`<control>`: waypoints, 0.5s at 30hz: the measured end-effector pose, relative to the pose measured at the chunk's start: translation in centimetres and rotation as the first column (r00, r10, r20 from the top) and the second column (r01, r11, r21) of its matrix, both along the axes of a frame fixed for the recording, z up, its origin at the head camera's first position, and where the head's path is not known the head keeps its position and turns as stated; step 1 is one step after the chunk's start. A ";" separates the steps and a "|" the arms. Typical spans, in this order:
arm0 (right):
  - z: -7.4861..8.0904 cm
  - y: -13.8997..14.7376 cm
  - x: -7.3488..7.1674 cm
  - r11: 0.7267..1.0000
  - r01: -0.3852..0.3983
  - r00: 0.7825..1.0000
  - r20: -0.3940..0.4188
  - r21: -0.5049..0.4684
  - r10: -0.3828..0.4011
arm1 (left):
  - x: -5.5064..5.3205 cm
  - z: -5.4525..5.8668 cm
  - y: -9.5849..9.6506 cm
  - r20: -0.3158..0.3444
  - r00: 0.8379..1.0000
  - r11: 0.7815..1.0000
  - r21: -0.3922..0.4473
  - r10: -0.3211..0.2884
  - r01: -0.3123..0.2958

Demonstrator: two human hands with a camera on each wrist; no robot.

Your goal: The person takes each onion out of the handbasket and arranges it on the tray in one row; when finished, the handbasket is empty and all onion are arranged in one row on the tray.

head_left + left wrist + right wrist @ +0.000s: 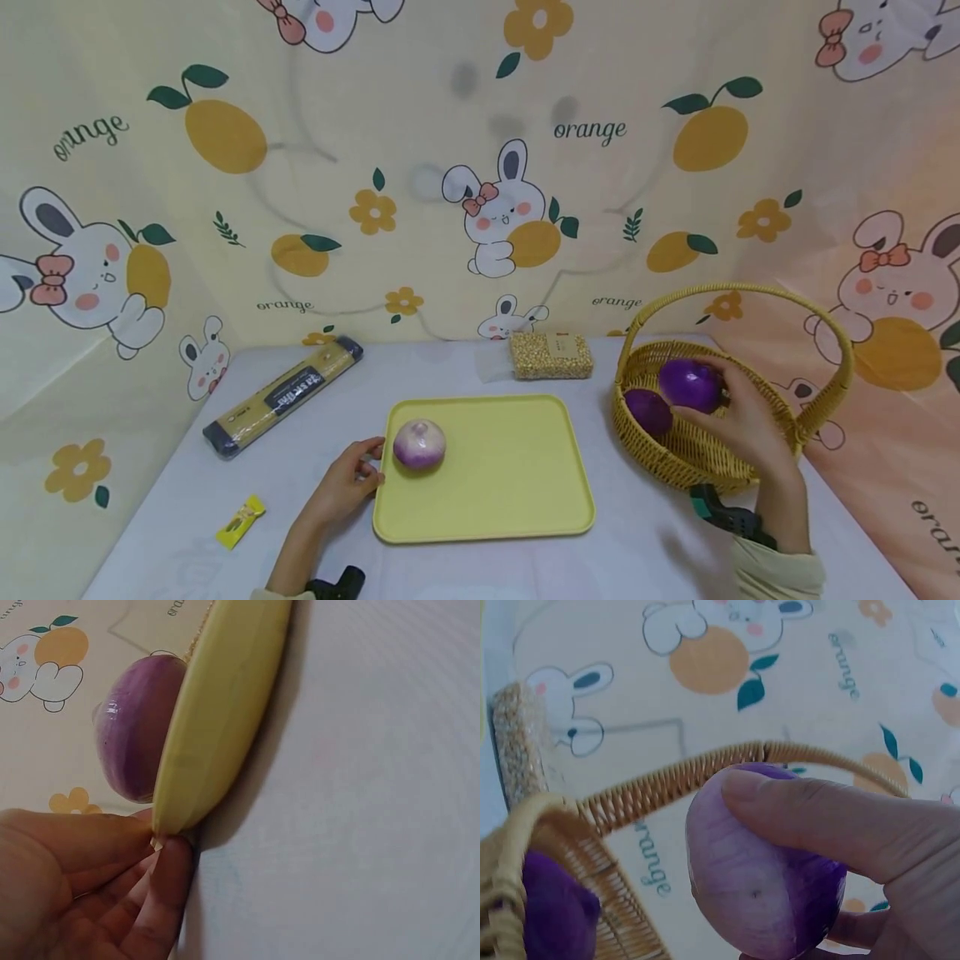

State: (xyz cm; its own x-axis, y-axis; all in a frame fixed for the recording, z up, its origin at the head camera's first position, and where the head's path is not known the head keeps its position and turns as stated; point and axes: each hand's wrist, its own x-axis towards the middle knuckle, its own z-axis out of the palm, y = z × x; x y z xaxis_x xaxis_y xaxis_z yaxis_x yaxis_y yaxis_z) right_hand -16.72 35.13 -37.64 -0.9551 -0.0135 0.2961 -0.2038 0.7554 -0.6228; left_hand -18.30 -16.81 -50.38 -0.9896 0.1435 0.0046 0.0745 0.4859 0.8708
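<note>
My right hand grips a glossy purple onion just over the wicker basket. In the right wrist view the onion shows a pale side, with the thumb laid across its top. A second, darker purple onion lies inside the basket at the left. My left hand pinches the left rim of the yellow tray between thumb and fingers, as the left wrist view shows up close. On the tray's upper left sits a white-and-purple onion, near that hand.
At the back left lies a long pack with dark ends. A small yellow packet is at the front left. Behind the tray stands a clear bag of grains. The basket's tall handle arches beside my right hand. A printed cloth hangs behind.
</note>
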 end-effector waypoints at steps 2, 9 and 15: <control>0.1 -0.4 -0.1 1.000 -0.024 1.000 -0.015 -0.005 0.024 | 0.0 0.0 0.0 -0.001 1.000 1.000 -0.004 0.002 -0.002; 0.1 -2.0 -0.6 0.994 -0.103 0.994 -0.042 -0.024 0.102 | 0.0 -0.1 0.0 -0.021 1.000 1.000 0.008 0.000 0.000; -0.3 -3.2 -1.4 0.989 -0.145 0.988 -0.054 -0.037 0.143 | -0.1 -0.3 0.0 -0.017 1.000 1.000 0.009 0.000 0.000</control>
